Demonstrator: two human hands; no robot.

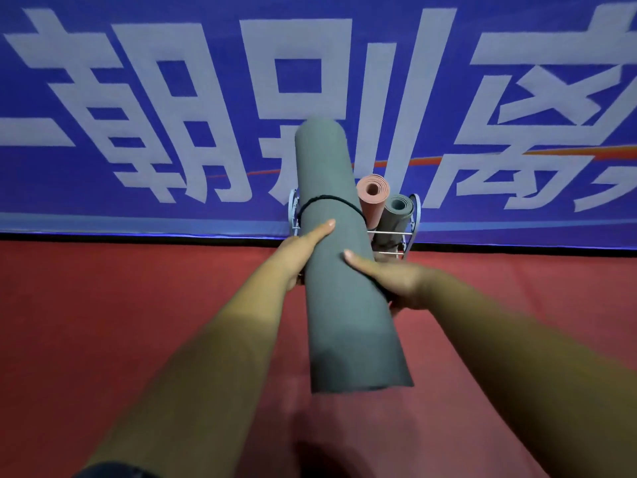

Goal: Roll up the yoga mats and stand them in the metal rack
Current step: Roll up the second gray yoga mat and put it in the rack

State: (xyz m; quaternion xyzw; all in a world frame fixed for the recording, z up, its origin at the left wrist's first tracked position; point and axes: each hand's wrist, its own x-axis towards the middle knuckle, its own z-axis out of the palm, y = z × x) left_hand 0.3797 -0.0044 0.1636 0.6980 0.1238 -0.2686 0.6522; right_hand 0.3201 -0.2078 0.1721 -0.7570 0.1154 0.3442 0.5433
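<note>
1. Head view: a rolled grey-green yoga mat (344,270) runs up the middle of the frame. It is carried lengthwise, with its far end aimed at the metal rack (416,210) at frame centre.
2. The left hand (303,251) grips its left flank with the thumb laid over the top. The right hand (393,276) clasps the right flank the same way, and the fingers beneath are hidden. This two-sided hold probably keeps the roll tight and steerable.
3. A black strap (331,198) circles the roll and binds it.
4. A pink mat (372,198) and a grey mat (396,215) stand upright in the rack's right part. The carried roll hides the left part, so I cannot tell whether there is room there.
5. A blue banner (138,98) hangs behind the rack, and a red floor (138,305) lies below.
</note>
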